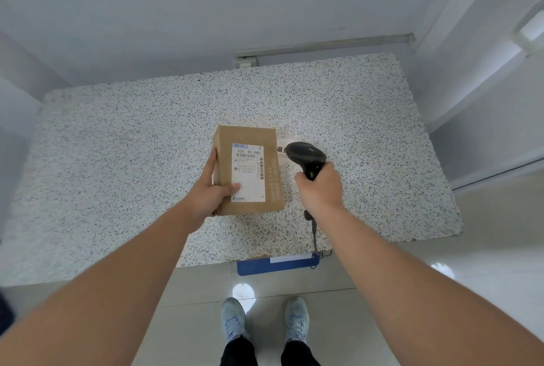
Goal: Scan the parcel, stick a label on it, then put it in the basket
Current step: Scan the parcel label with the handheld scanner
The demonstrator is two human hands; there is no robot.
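Gripping parcel [247, 170] in left hand [210, 192], scanner [307, 158] in right hand [321, 189], mid-table [117, 136]

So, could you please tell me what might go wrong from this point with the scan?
The left hand has its thumb on the shipping label of the parcel, which may hinder scanning. The scanner in the right hand trails a cable over the table edge, which could snag.
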